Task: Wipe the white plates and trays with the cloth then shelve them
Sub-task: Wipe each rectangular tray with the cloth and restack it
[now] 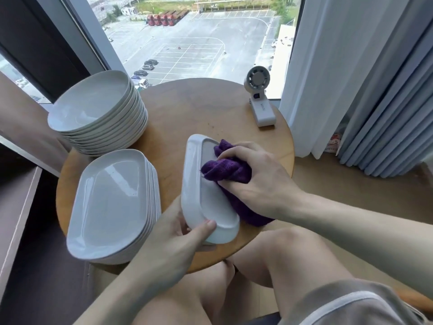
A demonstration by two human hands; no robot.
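While cloth [226, 171] presses tray [201, 191], plate stack [98, 118], tray stack [110, 202] left, fan [257, 90] beyond.

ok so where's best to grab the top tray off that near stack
The top tray is probably best taken at its near short end, from the person's side: its flared rim gives a lip to hook there, and the stack of plates crowds its far end.

We read one faint grey brand mark, seemingly MINISO, on the base of the white desk fan [259, 98], upper right of the frame, nothing else legible to us
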